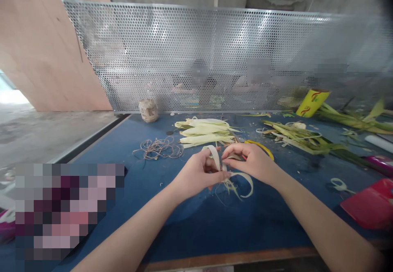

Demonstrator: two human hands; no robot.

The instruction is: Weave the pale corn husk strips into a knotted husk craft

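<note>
Both my hands meet over the middle of the blue table (190,219). My left hand (198,174) and my right hand (250,161) are closed, pinching pale leaf strips (216,157) between them. The strips loop upward between my fingers, and loose curled ends (242,184) hang down onto the table. Just behind my hands lies a pile of pale folded leaves (205,133). Yellow-handled scissors (260,146) peek out behind my right hand.
A tangle of brown twine (159,148) and a twine ball (148,110) lie at the back left. Green leaves (303,139), a yellow cup (311,103) and a red tray (370,206) sit to the right. A perforated metal screen (215,55) closes the back.
</note>
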